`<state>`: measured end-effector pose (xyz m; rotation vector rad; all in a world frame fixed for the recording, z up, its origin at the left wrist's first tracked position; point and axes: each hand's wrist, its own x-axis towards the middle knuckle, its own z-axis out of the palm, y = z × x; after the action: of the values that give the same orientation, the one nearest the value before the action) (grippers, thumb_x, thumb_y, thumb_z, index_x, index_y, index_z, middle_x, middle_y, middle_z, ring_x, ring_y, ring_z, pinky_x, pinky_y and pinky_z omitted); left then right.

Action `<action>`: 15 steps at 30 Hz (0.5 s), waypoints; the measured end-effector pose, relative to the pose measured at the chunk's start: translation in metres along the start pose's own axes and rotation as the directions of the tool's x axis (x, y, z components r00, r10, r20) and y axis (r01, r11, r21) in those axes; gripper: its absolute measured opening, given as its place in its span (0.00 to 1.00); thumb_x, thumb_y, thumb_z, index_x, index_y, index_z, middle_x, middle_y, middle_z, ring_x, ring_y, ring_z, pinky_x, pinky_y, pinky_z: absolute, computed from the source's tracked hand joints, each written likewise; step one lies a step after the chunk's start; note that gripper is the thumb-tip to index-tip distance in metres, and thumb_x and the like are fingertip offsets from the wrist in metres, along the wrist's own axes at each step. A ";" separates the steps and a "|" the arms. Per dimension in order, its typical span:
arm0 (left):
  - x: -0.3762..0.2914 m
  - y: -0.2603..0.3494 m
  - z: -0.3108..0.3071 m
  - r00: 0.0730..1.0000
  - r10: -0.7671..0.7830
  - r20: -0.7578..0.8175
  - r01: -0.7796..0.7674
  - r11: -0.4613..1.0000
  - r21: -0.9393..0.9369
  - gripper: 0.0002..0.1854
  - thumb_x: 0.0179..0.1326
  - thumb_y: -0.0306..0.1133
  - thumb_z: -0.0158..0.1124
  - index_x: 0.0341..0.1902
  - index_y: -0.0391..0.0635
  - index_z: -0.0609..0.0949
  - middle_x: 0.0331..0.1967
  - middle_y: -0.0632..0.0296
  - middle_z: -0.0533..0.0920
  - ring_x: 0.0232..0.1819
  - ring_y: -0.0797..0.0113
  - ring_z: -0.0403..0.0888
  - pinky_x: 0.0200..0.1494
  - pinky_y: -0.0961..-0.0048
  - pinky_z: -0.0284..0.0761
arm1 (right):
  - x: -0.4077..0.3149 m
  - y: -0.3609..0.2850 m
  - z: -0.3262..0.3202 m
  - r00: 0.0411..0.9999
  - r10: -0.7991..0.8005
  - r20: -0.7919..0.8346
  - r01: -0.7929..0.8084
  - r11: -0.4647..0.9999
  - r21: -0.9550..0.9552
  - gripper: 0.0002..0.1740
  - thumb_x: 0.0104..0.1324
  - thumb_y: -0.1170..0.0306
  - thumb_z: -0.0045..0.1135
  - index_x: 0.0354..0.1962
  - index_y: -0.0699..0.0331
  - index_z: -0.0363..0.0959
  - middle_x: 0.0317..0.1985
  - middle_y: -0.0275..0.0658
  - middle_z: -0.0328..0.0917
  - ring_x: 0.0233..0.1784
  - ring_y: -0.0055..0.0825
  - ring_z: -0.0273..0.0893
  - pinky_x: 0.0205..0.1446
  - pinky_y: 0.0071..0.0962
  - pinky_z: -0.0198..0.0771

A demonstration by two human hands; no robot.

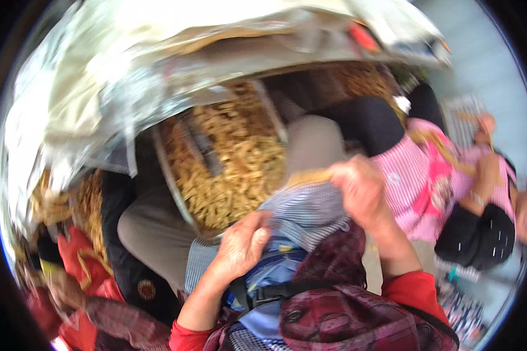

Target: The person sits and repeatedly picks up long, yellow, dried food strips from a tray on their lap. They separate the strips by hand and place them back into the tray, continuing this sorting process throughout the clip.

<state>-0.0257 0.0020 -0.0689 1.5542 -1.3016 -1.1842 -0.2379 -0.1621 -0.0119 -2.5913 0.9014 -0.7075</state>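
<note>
My right hand [362,193] grips a tan strip [309,176], which reaches out to the left across my lap. Its far end is blurred. My left hand [241,245], with fingers curled, is near the corner of an open bin [175,188]. Motion blur hides whether anything lies between its fingertips. Between my knees, the bin holds many short pale-yellow cut pieces [237,175]. A dark, narrow object [204,149] rests across the pieces; its kind is too blurred to tell. Blue-and-white striped cloth [307,206] covers my lap.
Plastic sheeting [96,83] drapes over a surface beyond the bin. On my right sits a person in a pink striped apron [404,175], with another tan strip [443,151]. A person in a red apron [85,263] is close on my left. More brown pieces [364,81] lie at upper right.
</note>
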 end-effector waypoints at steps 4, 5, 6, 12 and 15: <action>-0.003 -0.004 0.027 0.968 -0.035 0.249 0.015 0.997 0.080 0.08 0.64 0.32 0.61 0.40 0.40 0.81 0.30 0.51 0.82 0.32 0.50 0.81 0.37 0.64 0.76 | -0.081 0.052 -0.047 0.872 0.445 -0.205 -0.460 0.888 -0.027 0.05 0.64 0.75 0.56 0.38 0.65 0.76 0.28 0.44 0.79 0.31 0.41 0.79 0.34 0.36 0.73; -0.001 -0.003 0.033 0.967 -0.058 0.249 0.038 0.996 0.086 0.08 0.64 0.32 0.61 0.39 0.39 0.81 0.29 0.51 0.82 0.32 0.51 0.82 0.37 0.64 0.76 | -0.106 0.057 -0.049 0.835 0.520 -0.179 -0.531 0.847 -0.021 0.05 0.64 0.75 0.56 0.38 0.65 0.76 0.28 0.45 0.78 0.31 0.41 0.79 0.34 0.37 0.73; -0.002 -0.003 0.037 0.965 -0.091 0.246 0.070 0.993 0.092 0.08 0.64 0.32 0.61 0.38 0.39 0.81 0.29 0.51 0.82 0.31 0.52 0.82 0.36 0.65 0.76 | -0.129 0.059 -0.047 0.793 0.592 -0.143 -0.599 0.800 -0.012 0.06 0.64 0.75 0.56 0.39 0.65 0.76 0.29 0.46 0.78 0.32 0.42 0.79 0.34 0.38 0.73; 0.004 -0.009 0.041 0.961 -0.089 0.260 0.060 0.991 0.117 0.08 0.65 0.33 0.61 0.38 0.40 0.81 0.27 0.51 0.82 0.28 0.56 0.82 0.34 0.66 0.77 | -0.232 0.088 -0.037 0.554 0.685 0.473 -0.440 0.724 -0.531 0.06 0.62 0.68 0.56 0.32 0.61 0.78 0.26 0.47 0.79 0.33 0.47 0.79 0.36 0.43 0.73; -0.004 -0.009 0.039 0.982 -0.035 0.183 0.009 0.990 0.142 0.08 0.64 0.35 0.62 0.39 0.44 0.82 0.33 0.50 0.83 0.35 0.49 0.83 0.36 0.62 0.78 | -0.145 0.076 -0.044 0.863 0.490 0.118 -0.421 0.830 -0.367 0.07 0.62 0.71 0.55 0.31 0.64 0.79 0.28 0.46 0.81 0.34 0.44 0.81 0.37 0.40 0.75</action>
<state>-0.0608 0.0072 -0.0873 1.5914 -1.5217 -1.3007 -0.3978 -0.1312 -0.0587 -2.4876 1.6100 -0.1524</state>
